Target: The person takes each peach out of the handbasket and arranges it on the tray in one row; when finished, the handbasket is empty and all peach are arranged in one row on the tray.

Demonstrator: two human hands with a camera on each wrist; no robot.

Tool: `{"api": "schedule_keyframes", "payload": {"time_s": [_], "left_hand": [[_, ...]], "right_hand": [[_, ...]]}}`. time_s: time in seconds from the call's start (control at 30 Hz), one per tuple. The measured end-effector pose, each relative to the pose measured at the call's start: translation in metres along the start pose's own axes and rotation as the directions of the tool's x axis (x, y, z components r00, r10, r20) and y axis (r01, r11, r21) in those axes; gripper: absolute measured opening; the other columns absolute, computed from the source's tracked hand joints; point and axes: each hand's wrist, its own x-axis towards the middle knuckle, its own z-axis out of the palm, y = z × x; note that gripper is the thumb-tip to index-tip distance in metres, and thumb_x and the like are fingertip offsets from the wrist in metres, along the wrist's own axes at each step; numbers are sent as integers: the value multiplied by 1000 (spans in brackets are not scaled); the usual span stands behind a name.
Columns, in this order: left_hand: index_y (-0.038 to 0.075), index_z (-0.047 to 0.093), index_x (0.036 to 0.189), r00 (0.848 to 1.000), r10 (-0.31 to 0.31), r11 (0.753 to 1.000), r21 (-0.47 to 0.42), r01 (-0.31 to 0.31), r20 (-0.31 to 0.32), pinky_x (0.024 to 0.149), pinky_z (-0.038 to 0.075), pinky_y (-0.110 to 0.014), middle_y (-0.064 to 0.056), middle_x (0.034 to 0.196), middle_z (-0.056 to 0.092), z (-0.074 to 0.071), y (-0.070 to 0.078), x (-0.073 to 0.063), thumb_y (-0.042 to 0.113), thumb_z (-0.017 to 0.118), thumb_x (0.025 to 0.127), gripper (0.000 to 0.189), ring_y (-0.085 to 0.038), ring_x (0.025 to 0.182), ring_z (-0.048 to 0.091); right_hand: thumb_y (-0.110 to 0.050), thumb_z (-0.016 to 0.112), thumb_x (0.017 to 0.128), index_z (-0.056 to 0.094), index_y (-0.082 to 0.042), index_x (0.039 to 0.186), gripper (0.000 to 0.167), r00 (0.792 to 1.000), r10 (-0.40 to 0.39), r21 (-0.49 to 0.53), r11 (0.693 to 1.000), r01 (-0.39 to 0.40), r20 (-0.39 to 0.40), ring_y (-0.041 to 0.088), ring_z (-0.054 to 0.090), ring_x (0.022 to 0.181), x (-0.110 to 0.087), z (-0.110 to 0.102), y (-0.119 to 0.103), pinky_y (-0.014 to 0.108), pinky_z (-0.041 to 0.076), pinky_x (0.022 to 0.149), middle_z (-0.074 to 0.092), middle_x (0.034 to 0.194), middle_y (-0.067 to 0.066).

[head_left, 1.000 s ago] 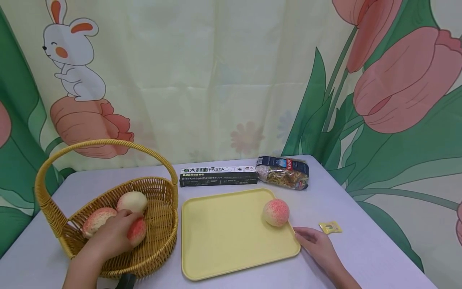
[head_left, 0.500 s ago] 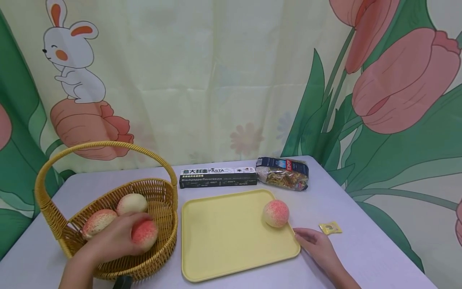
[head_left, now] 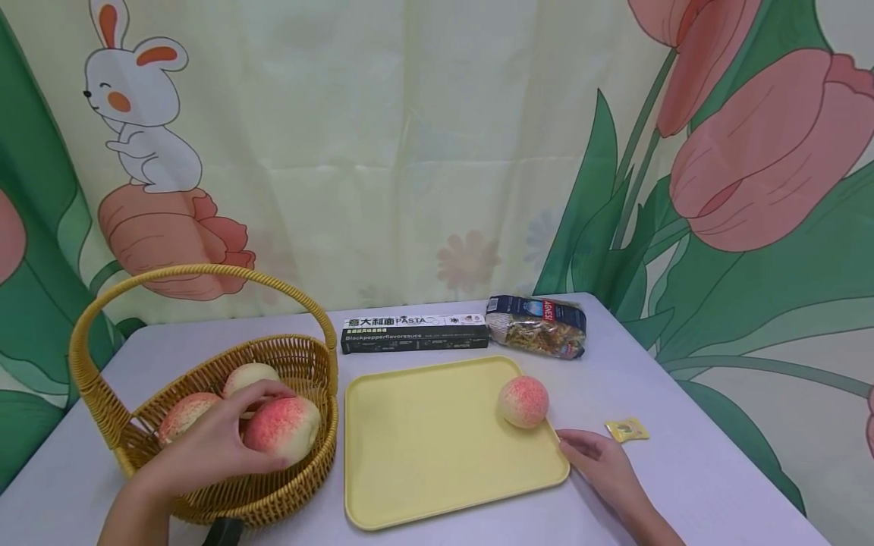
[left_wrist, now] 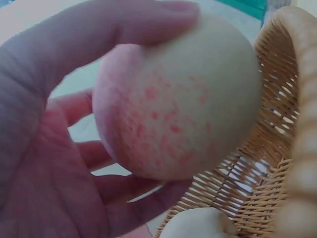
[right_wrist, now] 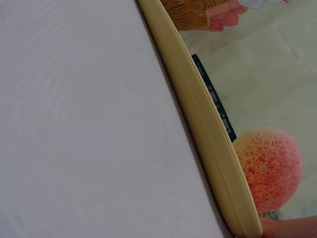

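Observation:
My left hand (head_left: 215,444) grips a pink-and-cream peach (head_left: 283,431) over the wicker basket (head_left: 310,481). In the left wrist view, thumb and fingers curl round that peach (left_wrist: 183,104) from opposite sides. Two more peaches lie in the basket: a reddish one (head_left: 186,413), partly behind my hand, and a paler one (head_left: 251,376). My right hand (head_left: 604,462) pinches the right rim of a yellow tray (head_left: 437,447) near its front corner. Another peach (head_left: 523,402) sits at the tray's right side. The right wrist view shows the tray's side wall (right_wrist: 198,114) and a finger (right_wrist: 292,228) at its corner.
Behind the tray lie a black-and-white pasta box (head_left: 415,334) and a bag of pasta (head_left: 536,326). A small yellow packet (head_left: 627,430) is on the white table (head_left: 683,485) to the right. The basket's tall handle (head_left: 205,269) arches above its far side.
My left hand has raised the peach from among the others and moved it rightward, towards the basket's right side. The right hand and the tray have stayed in place.

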Motion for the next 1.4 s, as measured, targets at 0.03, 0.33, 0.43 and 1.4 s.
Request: {"api": "schedule_keyframes", "payload": {"time_s": [0.03, 0.33, 0.43, 1.4], "left_hand": [[13, 49, 120, 1000, 7, 1000, -26, -7, -11, 72, 48, -30, -7, 116, 48, 0, 0, 0, 31, 84, 65, 68, -23, 96, 52], [18, 50, 120, 984, 113, 993, -28, -117, -136, 74, 48, -27, 0, 117, 47, 7, 16, 2, 27, 86, 63, 68, -19, 98, 52], [22, 51, 119, 960, 231, 973, 13, -231, -159, 79, 46, -23, 7, 115, 50, 14, 30, 4, 27, 87, 60, 69, -12, 98, 51], [21, 59, 106, 936, 311, 869, 351, -349, 163, 62, 46, -28, 5, 106, 46, 112, 49, 21, 14, 80, 53, 57, -18, 94, 40]], "right_hand": [[-12, 62, 86, 62, 4, 111, 29, 1000, -4, 4, 1000, 4, 1, 30, 58, 101, 0, 0, 0, 37, 48, 82, 63, 106, 16], [-12, 61, 87, 61, 4, 111, 29, 1000, 3, 26, 1000, -3, 6, 29, 58, 101, 0, 0, -1, 34, 49, 81, 63, 108, 17], [-12, 61, 87, 61, 4, 112, 29, 1000, 7, 27, 1000, -8, 8, 30, 58, 102, -1, -1, -2, 35, 49, 81, 62, 108, 17], [-12, 61, 87, 62, 4, 111, 29, 1000, 1, 23, 1000, -1, 6, 29, 58, 100, 0, 0, -1, 34, 49, 79, 63, 107, 17]]}}
